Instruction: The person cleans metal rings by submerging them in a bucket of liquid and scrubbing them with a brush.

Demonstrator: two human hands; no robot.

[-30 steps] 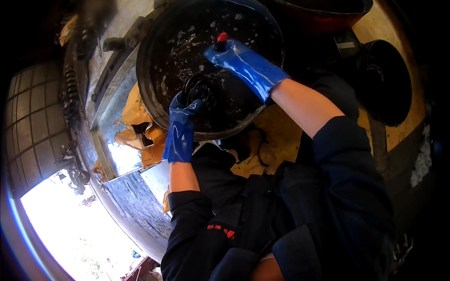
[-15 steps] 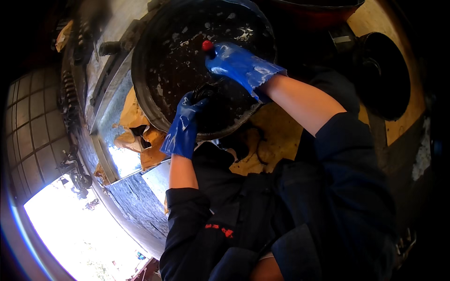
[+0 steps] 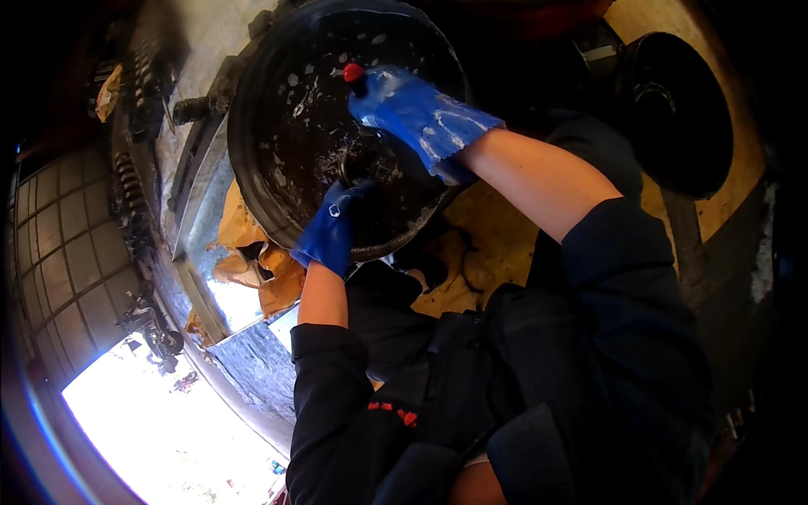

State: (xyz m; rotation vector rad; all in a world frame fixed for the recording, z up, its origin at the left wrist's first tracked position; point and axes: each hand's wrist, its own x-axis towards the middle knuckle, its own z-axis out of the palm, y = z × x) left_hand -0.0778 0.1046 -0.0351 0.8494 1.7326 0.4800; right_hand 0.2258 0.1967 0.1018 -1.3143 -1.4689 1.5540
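A large round black tub (image 3: 239,160) holds dark liquid with patches of foam. My right hand (image 3: 412,109), in a wet blue rubber glove, is closed round a dark handle with a red end (image 3: 352,73) that sticks up past the thumb side. The lower part of that tool is hidden by the glove and cannot be made out. My left hand (image 3: 326,229), gloved the same way, reaches over the near rim. Its fingers are closed on a dark, curved, shiny part (image 3: 345,168) at the liquid's surface, whose kind does not show.
Torn brown paper (image 3: 278,278) lies left of the tub by a metal ledge. Coil springs (image 3: 126,181) line the far left. A black open container (image 3: 680,118) stands at the right, and part of a reddish vessel (image 3: 539,18) shows at the top.
The tub sits further left and higher in view. The liquid round the dark part is more stirred and the part shows more. Both hands keep their grip, the right one slightly further left.
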